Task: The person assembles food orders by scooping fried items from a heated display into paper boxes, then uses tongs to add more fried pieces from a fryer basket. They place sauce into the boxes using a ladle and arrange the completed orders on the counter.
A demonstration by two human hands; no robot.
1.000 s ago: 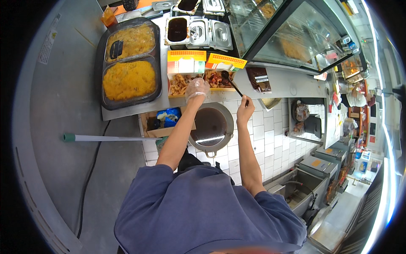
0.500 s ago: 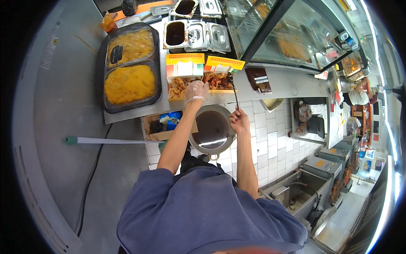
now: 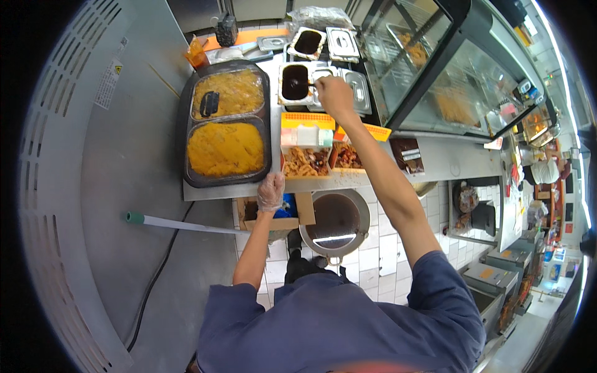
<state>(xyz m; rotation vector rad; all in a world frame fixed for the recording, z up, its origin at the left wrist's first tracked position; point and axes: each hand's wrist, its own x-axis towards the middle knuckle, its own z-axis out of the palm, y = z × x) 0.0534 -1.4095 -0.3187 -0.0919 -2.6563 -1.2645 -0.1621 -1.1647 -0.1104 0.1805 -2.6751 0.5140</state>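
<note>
My right hand (image 3: 334, 96) is closed around the dark handle of a spoon (image 3: 311, 84), reaching over the steel containers. The spoon's end dips into dark brown sauce in a steel pan (image 3: 294, 82). My left hand (image 3: 271, 193), in a clear plastic glove, hangs at the counter's front edge beside a black tray's corner. Its fingers are loosely bent and nothing shows in them. Two open takeaway boxes stand side by side: the left box (image 3: 306, 163) holds fried pieces with some dark sauce, and the right box (image 3: 348, 156), partly behind my right forearm, holds sauced pieces.
The black tray (image 3: 266, 152) holds two bins of yellow food. Another sauce pan (image 3: 308, 42) and lidded pans (image 3: 342, 43) stand behind. A glass display case (image 3: 460, 93) rises at the right. Below the counter are a cardboard box (image 3: 305, 208) and a large pot (image 3: 336, 224) of brown liquid.
My right hand has carried the spoon from the right box up to the sauce pan. My left hand has drawn back from the left box to the counter's edge. The view has shifted.
</note>
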